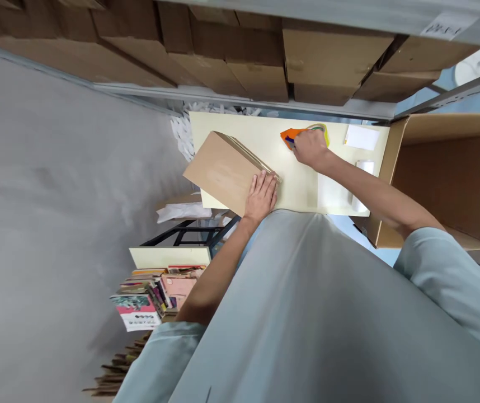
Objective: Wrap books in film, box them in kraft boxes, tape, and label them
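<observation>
A closed cardboard box [225,172] lies at a slant on the left part of a cream table [296,193]. Tape runs along its narrow edge. My left hand [260,196] rests flat on the box's near right corner, fingers stretched out. Over the back of the table, my right hand [310,149] is wrapped around an orange tape dispenser [289,134]. A green and yellow ring of its roll shows behind the knuckles. The dispenser is apart from the box, to its right.
White paper [361,137] lies on the table's right, near a small white roll [365,166]. A large open carton [450,184] stands at the right. Above, a shelf [336,106] holds several cardboard boxes. Books [181,284] are stacked at lower left, beside a grey wall [47,212].
</observation>
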A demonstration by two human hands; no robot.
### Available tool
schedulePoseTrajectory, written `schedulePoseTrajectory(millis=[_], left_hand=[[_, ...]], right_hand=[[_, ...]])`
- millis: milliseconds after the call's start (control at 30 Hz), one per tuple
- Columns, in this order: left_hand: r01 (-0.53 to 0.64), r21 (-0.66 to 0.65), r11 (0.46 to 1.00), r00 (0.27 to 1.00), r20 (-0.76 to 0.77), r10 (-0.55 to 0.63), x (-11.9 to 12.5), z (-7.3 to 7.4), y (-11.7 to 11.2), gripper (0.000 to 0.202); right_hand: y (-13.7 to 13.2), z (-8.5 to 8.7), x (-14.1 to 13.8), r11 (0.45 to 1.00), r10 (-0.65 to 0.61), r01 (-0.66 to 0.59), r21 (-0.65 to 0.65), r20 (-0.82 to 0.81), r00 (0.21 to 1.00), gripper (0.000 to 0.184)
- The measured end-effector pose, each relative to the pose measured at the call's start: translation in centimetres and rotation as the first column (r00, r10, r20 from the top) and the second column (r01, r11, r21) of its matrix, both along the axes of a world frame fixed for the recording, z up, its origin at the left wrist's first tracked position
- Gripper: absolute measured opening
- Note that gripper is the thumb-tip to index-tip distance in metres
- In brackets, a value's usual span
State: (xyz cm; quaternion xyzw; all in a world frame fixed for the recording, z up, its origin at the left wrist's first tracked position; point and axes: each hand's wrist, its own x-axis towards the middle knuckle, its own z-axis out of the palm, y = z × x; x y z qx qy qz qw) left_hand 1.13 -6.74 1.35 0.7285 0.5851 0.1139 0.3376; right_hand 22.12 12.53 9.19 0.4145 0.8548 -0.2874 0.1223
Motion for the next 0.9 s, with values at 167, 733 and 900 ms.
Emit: schedulePoseTrajectory(millis=[167, 733, 900], left_hand=[[-0.115, 0.177, 0.977, 0.993, 0.062, 0.105, 1.7, 3.0, 2.2, 0.055], [-0.232, 0.615, 0.754, 0.969, 0.217, 0.121, 4.9, 19.2, 24.5, 0.066], [-0.326, 0.464, 0.824, 0.944, 0.200, 0.261, 2.6, 13.6, 15.8, 0.066]], right_hand=[[1.4, 8.0, 1.3, 0.964, -0.187, 0.170, 0.204, 0.069, 0.980, 0.061], [19.2, 20.2, -5.3, 0.856, -0.236, 0.225, 0.466, -0.036, 0.971, 0.039], [16.4, 17.7, -3.8, 0.705, -0.220, 0.340, 0.623, -0.263, 0.939, 0.057]])
